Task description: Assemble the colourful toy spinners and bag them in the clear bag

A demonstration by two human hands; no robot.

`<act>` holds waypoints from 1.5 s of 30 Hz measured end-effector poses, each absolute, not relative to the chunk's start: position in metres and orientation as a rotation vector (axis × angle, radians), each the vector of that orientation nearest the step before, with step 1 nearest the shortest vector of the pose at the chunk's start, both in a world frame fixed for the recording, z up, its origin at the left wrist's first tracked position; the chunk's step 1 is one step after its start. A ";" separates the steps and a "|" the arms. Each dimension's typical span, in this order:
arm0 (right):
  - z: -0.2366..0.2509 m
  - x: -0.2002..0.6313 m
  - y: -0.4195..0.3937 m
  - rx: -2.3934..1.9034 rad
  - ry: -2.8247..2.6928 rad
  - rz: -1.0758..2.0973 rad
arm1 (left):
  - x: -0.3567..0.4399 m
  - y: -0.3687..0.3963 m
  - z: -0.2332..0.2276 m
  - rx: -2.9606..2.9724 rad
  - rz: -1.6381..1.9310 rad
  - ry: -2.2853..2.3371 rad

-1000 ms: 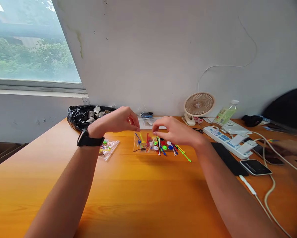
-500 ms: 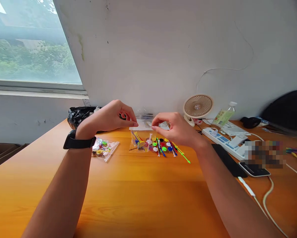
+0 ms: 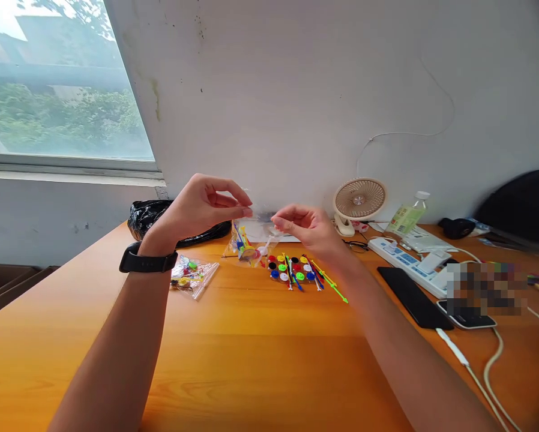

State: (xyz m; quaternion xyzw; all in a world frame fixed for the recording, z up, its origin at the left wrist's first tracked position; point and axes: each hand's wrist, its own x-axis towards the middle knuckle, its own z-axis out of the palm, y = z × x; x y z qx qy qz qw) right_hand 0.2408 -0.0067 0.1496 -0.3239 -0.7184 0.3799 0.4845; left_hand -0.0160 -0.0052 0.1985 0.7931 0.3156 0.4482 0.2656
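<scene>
My left hand [image 3: 210, 207] pinches the upper left edge of a clear plastic bag [image 3: 248, 252]. Colourful plastic pieces, among them blue, yellow and white ones, lie in the bag's lower part. On the bag's other side my right hand [image 3: 303, 227] is closed, thumb against fingertips, at its upper right edge. Just below that hand, round plastic pieces [image 3: 301, 276] and thin coloured sticks lie side by side on the table. A bright green arrow-tipped stick [image 3: 339, 292] points towards the right forearm. Left of the bag rests a zip bag [image 3: 197, 279] with similar pieces.
Behind my left hand lies a black plastic bag [image 3: 149, 217] near the wall. A clip fan [image 3: 358, 201], a bottle [image 3: 408, 216], a white power strip [image 3: 407, 264], a black phone [image 3: 411, 297] and cables stand or lie on the right of the wooden table [image 3: 260, 360].
The clear bag has been lifted and shifted slightly left, uncovering more of the round pieces. Both hands stay pinched at its top; the head view has tilted a little.
</scene>
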 end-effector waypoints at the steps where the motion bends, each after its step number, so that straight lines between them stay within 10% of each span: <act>1: 0.149 0.241 -0.006 -0.793 -1.736 0.912 | -0.017 -0.005 0.198 2.135 1.227 0.856; 45: 0.157 0.273 0.002 -0.693 -1.685 0.806 | 0.026 0.008 0.173 1.992 1.068 0.767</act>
